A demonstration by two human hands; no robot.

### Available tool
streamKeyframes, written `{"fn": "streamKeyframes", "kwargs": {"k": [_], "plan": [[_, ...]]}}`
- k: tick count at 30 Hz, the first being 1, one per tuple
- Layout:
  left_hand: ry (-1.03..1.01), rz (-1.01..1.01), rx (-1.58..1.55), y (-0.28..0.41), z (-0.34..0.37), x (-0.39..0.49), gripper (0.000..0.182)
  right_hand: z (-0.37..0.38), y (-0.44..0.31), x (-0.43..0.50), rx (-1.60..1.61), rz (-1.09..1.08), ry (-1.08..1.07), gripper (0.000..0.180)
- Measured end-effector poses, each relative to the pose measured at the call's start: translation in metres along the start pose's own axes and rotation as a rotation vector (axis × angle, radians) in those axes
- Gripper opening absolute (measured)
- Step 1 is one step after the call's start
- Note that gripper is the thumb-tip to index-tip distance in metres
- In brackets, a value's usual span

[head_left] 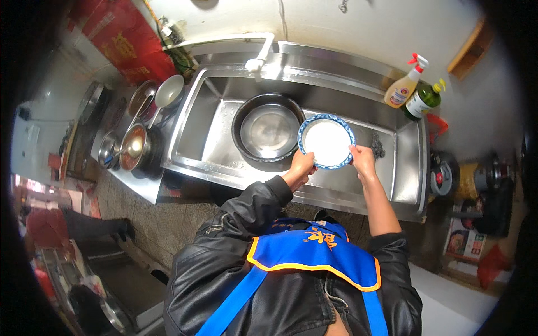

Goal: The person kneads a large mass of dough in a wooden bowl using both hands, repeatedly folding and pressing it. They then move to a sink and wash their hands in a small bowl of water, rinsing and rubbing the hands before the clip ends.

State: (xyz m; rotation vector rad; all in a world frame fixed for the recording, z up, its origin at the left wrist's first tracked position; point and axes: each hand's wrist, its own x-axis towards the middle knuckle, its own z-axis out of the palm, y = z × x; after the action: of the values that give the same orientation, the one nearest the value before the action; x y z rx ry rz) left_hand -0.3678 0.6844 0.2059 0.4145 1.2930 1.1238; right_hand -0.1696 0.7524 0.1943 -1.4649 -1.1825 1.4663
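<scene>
A white bowl with a blue patterned rim (327, 140) is held between my two hands over the stainless steel sink (201, 168). My left hand (301, 166) grips its lower left rim, and my right hand (363, 159) grips its lower right rim. To the left of the bowl, a dark round basin (271, 128) holding what looks like clear water stands in the sink. A steel wool scrubber (378, 146) lies on the sink floor, right of my right hand. The undersides of the bowl and my fingers beneath it are hidden.
A white faucet pipe (264, 52) reaches over the sink's back edge. A spray bottle (401, 89) and a green pump bottle (424, 101) stand at the back right. Pots and ladles, including a pot with reddish contents (133, 147), crowd the left counter. Another person (50, 227) is at far left.
</scene>
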Motion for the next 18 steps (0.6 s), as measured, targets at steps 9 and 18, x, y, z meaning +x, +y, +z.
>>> {"fn": "streamKeyframes", "kwargs": {"k": [9,18], "plan": [[0.090,0.050,0.049,-0.001,0.005,-0.002,0.030,-0.002,-0.017,-0.018,0.144,0.271,-0.283,0.039],[0.194,0.110,0.120,-0.013,0.018,-0.003,0.030,-0.021,0.000,0.016,0.290,0.368,-0.429,0.033]]}}
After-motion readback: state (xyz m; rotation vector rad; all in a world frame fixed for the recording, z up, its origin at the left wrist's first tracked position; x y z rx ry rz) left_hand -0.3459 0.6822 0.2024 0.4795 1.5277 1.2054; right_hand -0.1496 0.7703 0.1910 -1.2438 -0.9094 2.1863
